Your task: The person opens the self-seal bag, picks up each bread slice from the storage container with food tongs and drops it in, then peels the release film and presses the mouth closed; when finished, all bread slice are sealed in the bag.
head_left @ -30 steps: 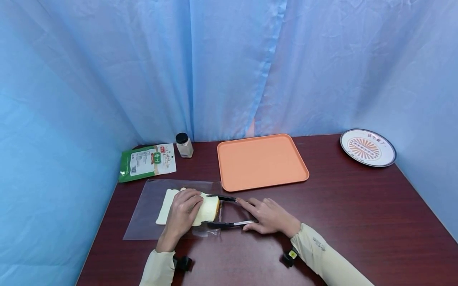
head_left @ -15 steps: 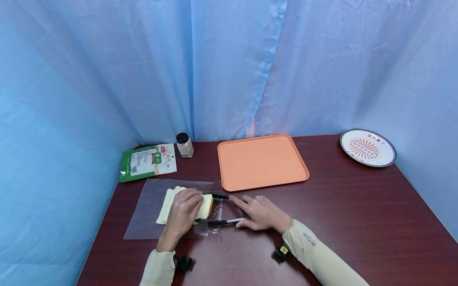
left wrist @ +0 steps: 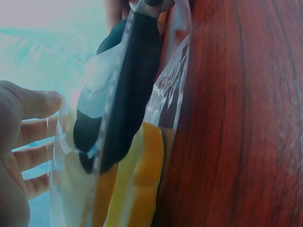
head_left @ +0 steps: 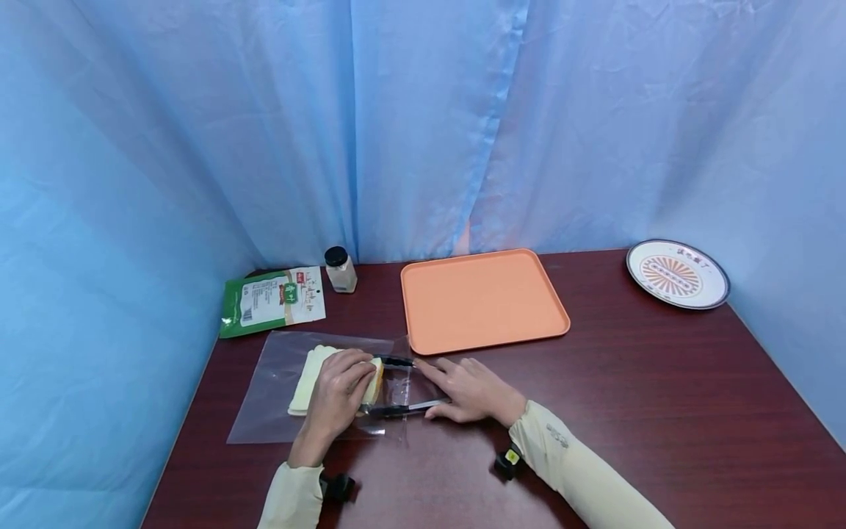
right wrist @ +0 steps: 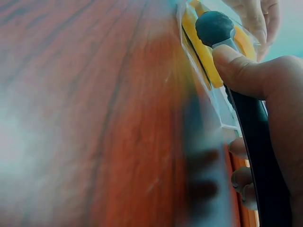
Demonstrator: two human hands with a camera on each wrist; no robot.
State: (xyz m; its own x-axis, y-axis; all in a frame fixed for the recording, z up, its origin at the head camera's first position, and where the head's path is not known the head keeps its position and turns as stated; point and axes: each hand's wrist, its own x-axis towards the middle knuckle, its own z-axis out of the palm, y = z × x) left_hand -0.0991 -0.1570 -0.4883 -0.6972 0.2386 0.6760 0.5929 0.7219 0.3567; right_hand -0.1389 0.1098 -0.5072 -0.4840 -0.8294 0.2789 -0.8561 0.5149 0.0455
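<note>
A clear plastic bag [head_left: 258, 415] lies flat on the table with pale bread slices [head_left: 307, 378] inside it. My left hand [head_left: 338, 389] bends over the bag and holds its upper film near the mouth; its fingertips touch the film in the left wrist view. My right hand [head_left: 472, 393] grips a pair of tongs [head_left: 390, 411], thumb on one arm and fingers on the other. The black scalloped ends of the tongs [left wrist: 137, 85] reach into the bag's mouth on both sides of the bread. Brown-crusted bread [left wrist: 147, 165] shows between film and table. My left hand hides part of the slices.
Behind the hands lies an orange tray [head_left: 485, 301]. A green and white spice packet [head_left: 271, 300] and a black-capped jar [head_left: 341, 270] stand at the back left. A patterned plate [head_left: 677, 274] is at the far right. Blue curtains [head_left: 423, 132] enclose the table.
The right hand and the tongs have moved left, and the bread between them has slid deeper into the bag under the left hand. The left hand has stayed in place.
</note>
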